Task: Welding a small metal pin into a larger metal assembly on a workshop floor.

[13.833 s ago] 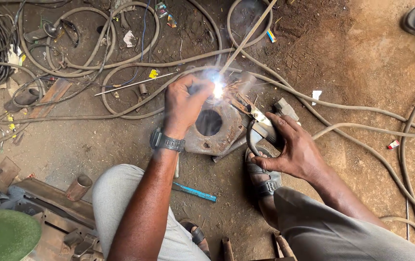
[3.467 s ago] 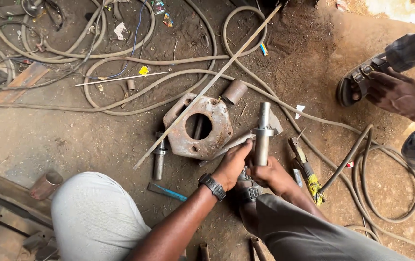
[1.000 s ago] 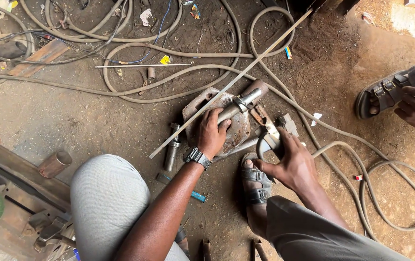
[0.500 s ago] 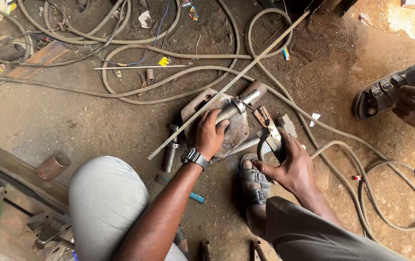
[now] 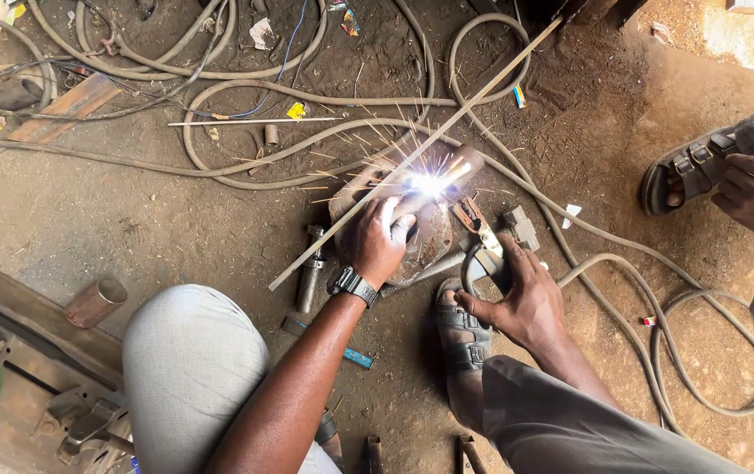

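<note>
Dirt floor: left hand (image 5: 383, 239) fingers press metal flange (image 5: 425, 246); right hand (image 5: 517, 294) grips electrode holder (image 5: 480, 233).

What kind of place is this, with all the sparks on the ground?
Probably a small welding workshop on a dirt floor. A bright white welding arc throws sparks off a round rusty metal plate, thick grey cables loop about, and short metal pipes lie around.

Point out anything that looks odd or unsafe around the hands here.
The bare left hand rests on the round metal plate right beside the bright welding arc, sparks flying past it. The right hand holds the electrode holder, also gloveless, and loose hoses snake across the dirt.
</note>
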